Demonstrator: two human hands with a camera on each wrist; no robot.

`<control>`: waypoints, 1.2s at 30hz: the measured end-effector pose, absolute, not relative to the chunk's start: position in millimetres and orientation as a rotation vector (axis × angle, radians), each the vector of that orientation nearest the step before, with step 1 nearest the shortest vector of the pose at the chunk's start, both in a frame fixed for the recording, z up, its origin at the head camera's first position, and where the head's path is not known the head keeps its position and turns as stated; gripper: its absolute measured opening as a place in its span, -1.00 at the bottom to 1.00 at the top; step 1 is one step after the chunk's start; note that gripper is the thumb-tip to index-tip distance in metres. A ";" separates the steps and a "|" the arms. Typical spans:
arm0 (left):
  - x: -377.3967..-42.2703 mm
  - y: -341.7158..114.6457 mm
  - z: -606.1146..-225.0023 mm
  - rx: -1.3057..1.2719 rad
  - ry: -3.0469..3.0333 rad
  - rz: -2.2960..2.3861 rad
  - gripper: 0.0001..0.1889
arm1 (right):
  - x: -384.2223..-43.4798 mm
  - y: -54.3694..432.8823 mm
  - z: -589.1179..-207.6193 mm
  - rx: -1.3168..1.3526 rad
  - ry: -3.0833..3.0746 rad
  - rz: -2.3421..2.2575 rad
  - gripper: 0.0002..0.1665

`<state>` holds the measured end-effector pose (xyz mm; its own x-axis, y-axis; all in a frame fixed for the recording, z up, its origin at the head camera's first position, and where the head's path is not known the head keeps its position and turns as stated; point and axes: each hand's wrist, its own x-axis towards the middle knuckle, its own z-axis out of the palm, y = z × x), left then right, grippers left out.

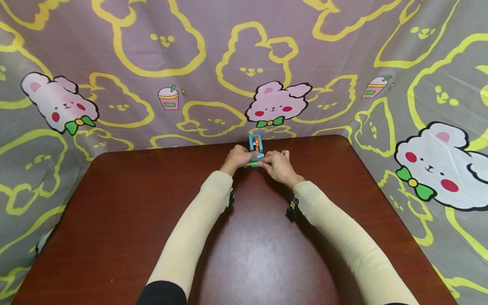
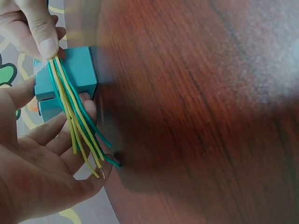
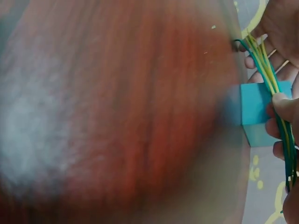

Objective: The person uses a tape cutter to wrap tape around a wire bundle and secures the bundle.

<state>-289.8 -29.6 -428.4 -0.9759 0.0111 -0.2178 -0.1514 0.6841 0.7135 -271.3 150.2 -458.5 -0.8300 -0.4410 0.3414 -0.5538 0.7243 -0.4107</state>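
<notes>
A bundle of several thin green and yellow wires is pinched between the thumb and fingers of my right hand. Its loose ends hang over my left hand, whose fingers lie spread and slightly bent behind the wires without closing round them. Just beyond the bundle, a light-blue boxy device stands near the table's far edge. In the head view, an orange part shows within its blue frame. My fingers hide some of the device's near end in that view.
The dark reddish-brown table runs back to a hanging cloth printed with rabbits and cups, which also closes off both sides. Glare lies on the table's near middle. A small black wrist camera sits beneath the right sleeve.
</notes>
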 end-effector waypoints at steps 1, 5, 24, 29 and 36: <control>-289.8 -29.5 -428.2 -0.113 2.695 1.167 -0.49 | -271.7 150.3 -460.4 0.809 -2.697 0.731 -0.84; -288.1 -29.3 -427.7 -0.109 2.694 1.162 -0.48 | -271.7 151.0 -471.1 0.843 -2.706 0.691 -0.82; -286.5 -58.6 -436.5 0.306 2.532 1.181 -0.35 | -268.1 151.8 -457.6 0.836 -2.735 0.852 -0.78; -282.7 -75.5 -432.9 0.504 2.428 1.150 -0.50 | -262.6 150.5 -449.3 0.868 -2.711 0.833 -0.79; -270.0 -89.7 -426.1 0.683 2.372 1.194 -0.66 | -252.9 147.6 -444.4 0.884 -2.643 0.892 -0.77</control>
